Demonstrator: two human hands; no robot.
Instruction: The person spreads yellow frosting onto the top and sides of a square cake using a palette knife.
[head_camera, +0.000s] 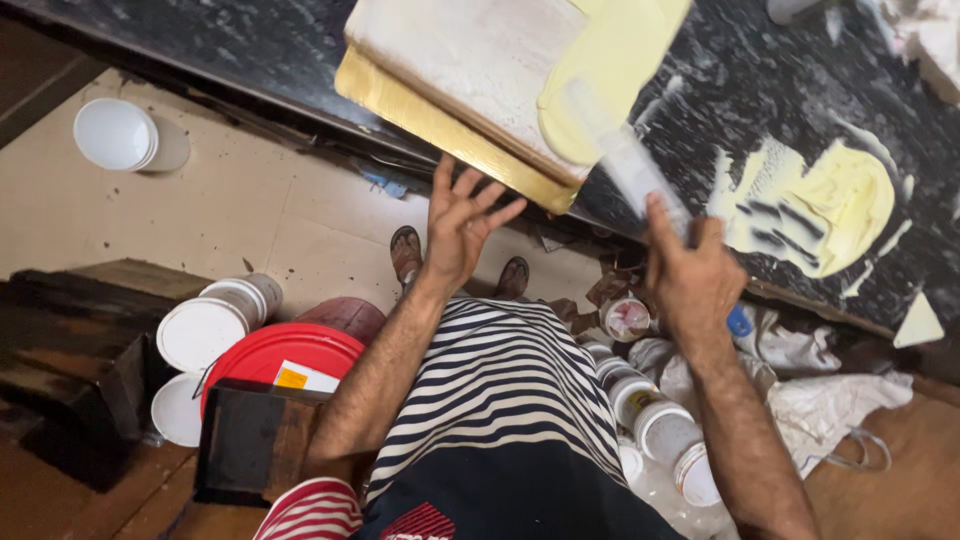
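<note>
Spatula (625, 155) in right hand (690, 275), smearing yellow cream (610, 70).

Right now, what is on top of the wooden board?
A whitish coat covers the wooden board, with pale yellow putty where the right hand drags a scraper. The wood beneath is hidden.

Yellow-white label (303, 377) on red lid (290, 350); labelled white tubs (650, 410) floor right.

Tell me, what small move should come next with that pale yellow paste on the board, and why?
Probably draw the blurred scraping blade in the right hand further across the white-coated wooden board. The pale yellow paste covers only one end, and the rest looks bare. The left hand, fingers spread open, sits at the board's gold edge, seemingly steadying it.
</note>
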